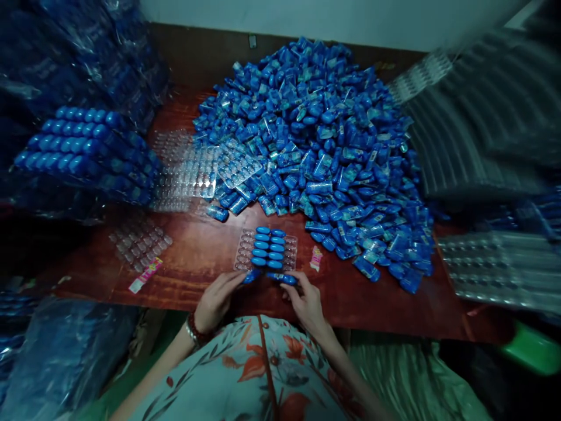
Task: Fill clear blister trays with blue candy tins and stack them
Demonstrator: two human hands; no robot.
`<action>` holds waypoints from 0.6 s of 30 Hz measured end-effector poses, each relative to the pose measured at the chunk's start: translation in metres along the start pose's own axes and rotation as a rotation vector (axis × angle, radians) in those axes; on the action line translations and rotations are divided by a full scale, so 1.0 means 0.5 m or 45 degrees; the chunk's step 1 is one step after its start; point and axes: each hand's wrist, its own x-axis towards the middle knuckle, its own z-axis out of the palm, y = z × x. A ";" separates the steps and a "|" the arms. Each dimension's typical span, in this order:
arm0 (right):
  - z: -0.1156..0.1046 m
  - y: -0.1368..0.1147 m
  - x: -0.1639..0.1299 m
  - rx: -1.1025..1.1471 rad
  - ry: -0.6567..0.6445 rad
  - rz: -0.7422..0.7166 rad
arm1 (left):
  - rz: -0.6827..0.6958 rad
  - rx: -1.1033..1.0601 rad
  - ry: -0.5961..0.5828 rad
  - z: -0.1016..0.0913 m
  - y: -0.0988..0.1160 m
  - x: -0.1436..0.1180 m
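Floral dress [263,374] nearest at 6 o'clock; above it left hand [217,301] pinching a blue capsule [251,276], right hand [307,304] pinching another [284,279], both at near edge of clear tray [266,249]. Tray near table [197,257] centre, two middle columns filled, outer pockets bare. Large loose heap [315,146] at 12 to 2 o'clock unsorted; filled trays [79,140] stacked at 10 o'clock.

Two hands worked at a clear blister tray [244,252] on a wooden table [197,245]. The left hand [218,299] and right hand [305,301] each pinched a blue capsule-shaped piece [251,276] beside a heaped blue pile [315,146].
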 end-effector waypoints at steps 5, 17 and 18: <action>0.001 0.010 0.018 -0.786 -0.051 -0.531 | 0.396 0.199 -0.216 0.017 -0.025 0.035; 0.034 -0.108 0.030 -1.744 -0.337 -0.472 | 0.446 0.266 -0.515 0.000 -0.023 0.100; 0.035 -0.105 0.033 -1.730 -0.338 -0.489 | 0.449 0.317 -0.453 0.002 -0.025 0.093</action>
